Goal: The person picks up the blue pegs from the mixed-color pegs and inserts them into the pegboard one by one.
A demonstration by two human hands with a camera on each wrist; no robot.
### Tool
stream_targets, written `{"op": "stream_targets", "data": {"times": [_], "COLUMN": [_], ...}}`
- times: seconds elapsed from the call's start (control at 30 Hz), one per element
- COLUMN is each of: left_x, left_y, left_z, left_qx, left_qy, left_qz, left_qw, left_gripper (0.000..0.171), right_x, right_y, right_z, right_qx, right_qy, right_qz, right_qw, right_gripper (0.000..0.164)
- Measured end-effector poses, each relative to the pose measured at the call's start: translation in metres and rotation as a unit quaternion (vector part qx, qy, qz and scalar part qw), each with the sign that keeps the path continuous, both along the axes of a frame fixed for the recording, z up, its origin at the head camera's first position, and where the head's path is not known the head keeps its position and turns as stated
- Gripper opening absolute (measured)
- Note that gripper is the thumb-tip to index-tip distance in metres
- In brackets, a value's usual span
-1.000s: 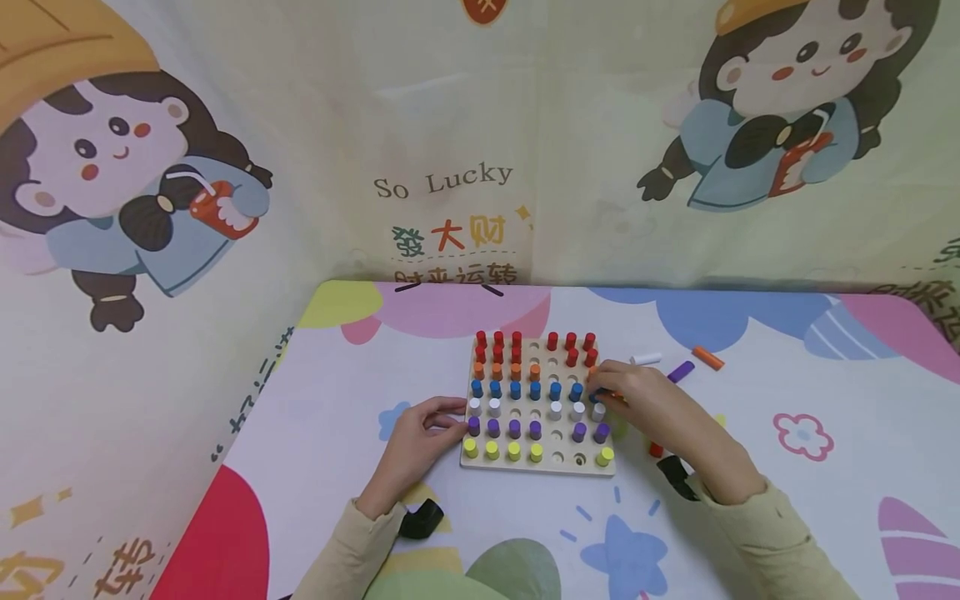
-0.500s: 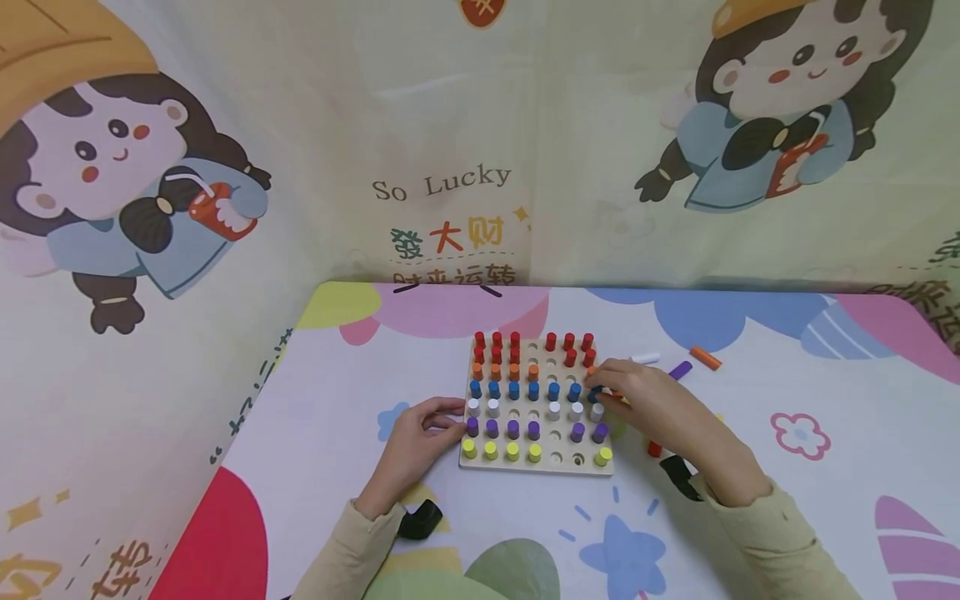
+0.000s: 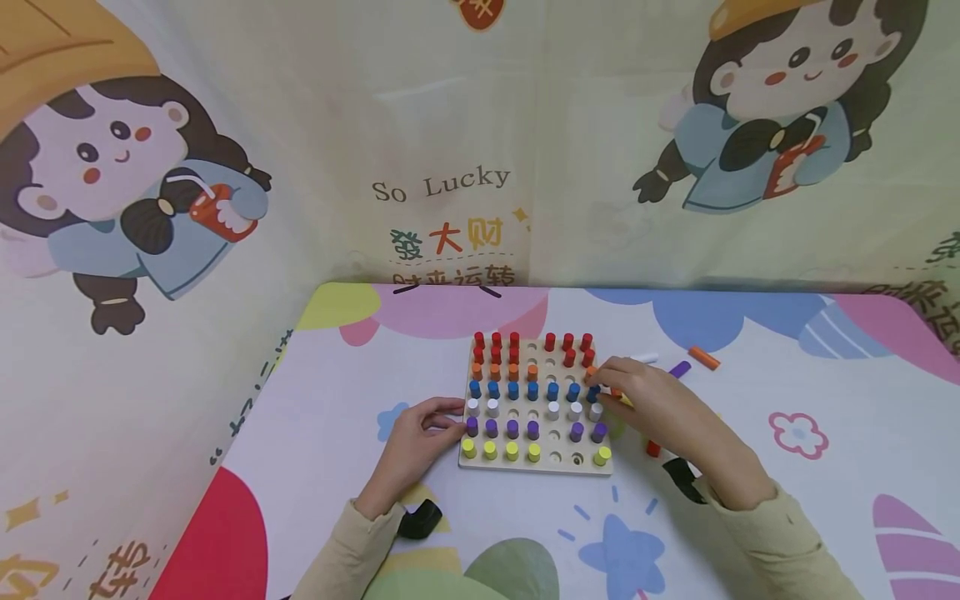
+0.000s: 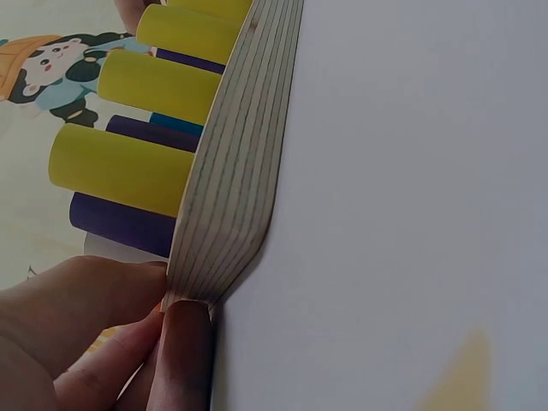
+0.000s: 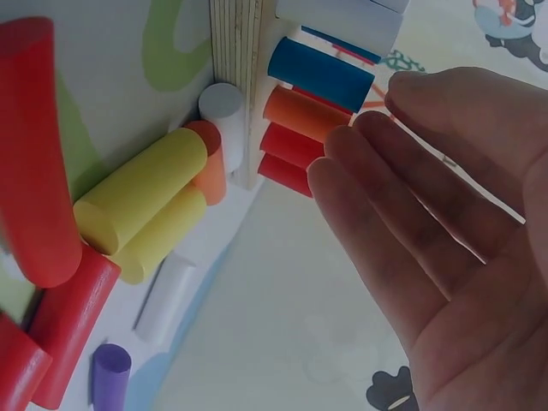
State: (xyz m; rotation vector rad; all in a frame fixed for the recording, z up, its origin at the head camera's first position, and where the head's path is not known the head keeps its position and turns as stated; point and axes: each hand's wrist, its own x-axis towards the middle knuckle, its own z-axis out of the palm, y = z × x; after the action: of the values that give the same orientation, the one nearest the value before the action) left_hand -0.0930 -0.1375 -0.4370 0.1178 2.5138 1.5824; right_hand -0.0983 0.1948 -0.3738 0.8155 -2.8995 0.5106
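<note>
A pale wooden pegboard [image 3: 495, 468] carries rows of red, orange, blue, white, purple and yellow pegs, with some holes bare. My left hand [image 3: 420, 437] grips its left edge; the left wrist view has thumb and fingers around the board's layered corner [image 4: 218, 248]. At the right end of the blue row, a blue peg [image 5: 321, 75] stands in the board. My right hand [image 3: 637, 396] hovers beside it, fingers and thumb spread slightly apart. In the right wrist view, the fingertips [image 5: 368, 124] are just off the peg's end with nothing between them.
Right of the board lie loose pegs: an orange one [image 3: 704, 358], a purple one [image 3: 680, 369], a white one [image 3: 647, 358] and several red and yellow ones [image 5: 141, 188]. A printed cloth wall [image 3: 450, 100] rises behind the patterned tabletop [image 3: 750, 517].
The right fingers have loosened from the blue peg, which now stands upright at the row's end. The left hand stays on the board's edge.
</note>
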Motion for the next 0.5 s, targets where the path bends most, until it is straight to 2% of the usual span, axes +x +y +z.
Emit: {"op": "stream_targets", "data": {"times": [0.33, 0.5], "left_x": [-0.0022, -0.0022], "left_y": [0.0000, -0.0021], "left_z": [0.0012, 0.0048], "left_qx": [-0.007, -0.010], "left_qy": [0.007, 0.008], "left_qz": [-0.012, -0.006], "left_qw": [0.9999, 0.9999], "left_gripper": [0.031, 0.032], "right_x": [0.0067, 0.0092], "right_y": [0.0039, 0.0051], "right_z": [0.0024, 0.0046], "right_qx": [0.004, 0.001], "right_qy": [-0.008, -0.010], "right_qz": [-0.012, -0.018], "right_qw": [1.000, 1.000], "right_gripper": [0.029, 0.032]}}
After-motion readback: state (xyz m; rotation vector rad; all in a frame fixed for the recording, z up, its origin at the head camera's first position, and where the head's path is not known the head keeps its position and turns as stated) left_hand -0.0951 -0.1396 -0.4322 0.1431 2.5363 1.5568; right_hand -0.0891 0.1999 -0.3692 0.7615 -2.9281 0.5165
